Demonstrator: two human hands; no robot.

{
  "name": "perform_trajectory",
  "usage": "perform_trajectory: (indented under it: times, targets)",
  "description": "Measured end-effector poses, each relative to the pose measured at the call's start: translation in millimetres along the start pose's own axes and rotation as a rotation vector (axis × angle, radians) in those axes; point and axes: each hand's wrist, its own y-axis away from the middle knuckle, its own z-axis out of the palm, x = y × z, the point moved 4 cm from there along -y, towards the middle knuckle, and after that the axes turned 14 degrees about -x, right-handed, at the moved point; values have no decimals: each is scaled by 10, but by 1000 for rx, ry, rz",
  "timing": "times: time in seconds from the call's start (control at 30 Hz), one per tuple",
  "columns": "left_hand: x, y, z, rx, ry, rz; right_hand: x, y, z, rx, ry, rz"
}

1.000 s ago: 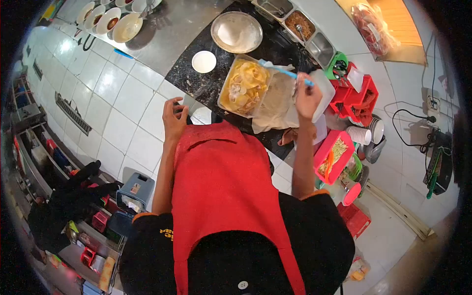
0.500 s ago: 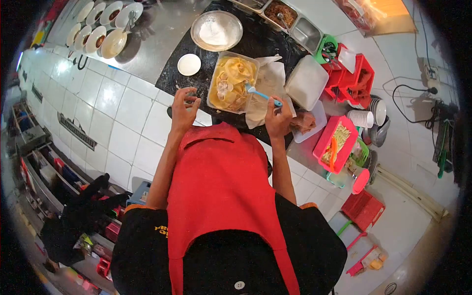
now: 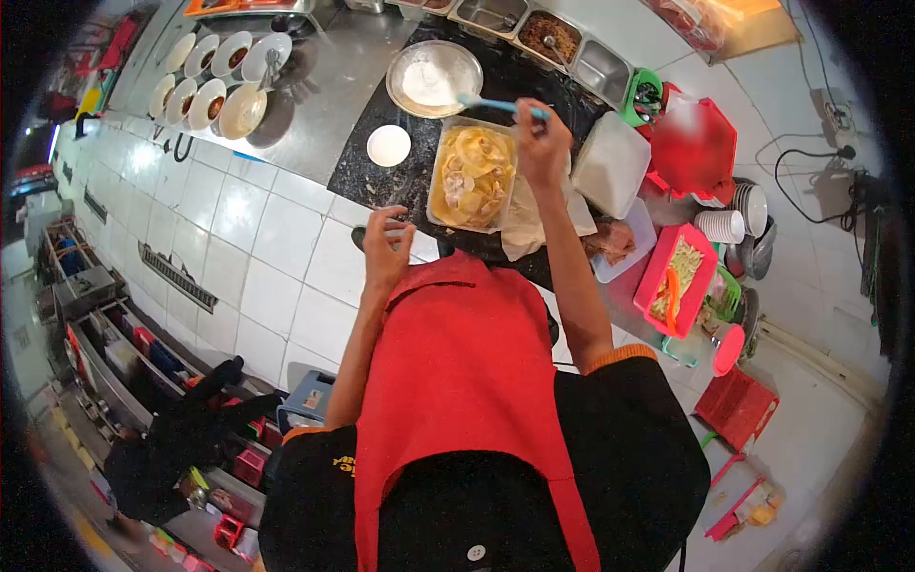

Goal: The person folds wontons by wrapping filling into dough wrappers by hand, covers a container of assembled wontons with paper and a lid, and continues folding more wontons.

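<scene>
My right hand (image 3: 543, 143) is closed around the handle of a light-blue plastic utensil (image 3: 505, 104). Its small head, hard to make out, reaches the near rim of a round metal tray (image 3: 477, 59) of white powder (image 3: 431, 82). Directly below, a clear tub holds folded yellow dumplings (image 3: 474, 176), some with pale filling showing. My left hand (image 3: 386, 246) hovers left of the tub, fingers curled but apart, nothing visible in it. A small white bowl (image 3: 389, 146) sits between that hand and the tray. Crumpled brown paper (image 3: 534, 224) lies partly under my right forearm.
White bowls with dark sauce (image 3: 207, 103) stand at upper left. Metal pans (image 3: 548, 43) line the back. On the right are a lidded white box (image 3: 606, 162), raw meat (image 3: 612, 242), a pink bin of shredded vegetables (image 3: 679, 276) and stacked cups (image 3: 720, 227). Another person (image 3: 162, 467) is at lower left.
My right hand has lifted the blue utensil from the dumplings and carried it up to the powder tray. My left hand stays near the tub's left side. The camera view has shifted slightly.
</scene>
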Motion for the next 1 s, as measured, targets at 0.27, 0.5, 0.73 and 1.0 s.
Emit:
perform_trajectory:
  times: [0.27, 0.5, 0.73, 1.0]
  targets:
    - [222, 90, 32, -99, -2, 40, 514, -123, 17, -219, 175, 59]
    - [-47, 91, -99, -87, -68, -98, 1576, 154, -609, -89, 909, -82]
    - [291, -404, 230, -230, -77, 90, 1702, -100, -690, -330, 948, 320]
    - [403, -1011, 1102, -418, -42, 193, 740, 167, -1290, -414, 393, 268]
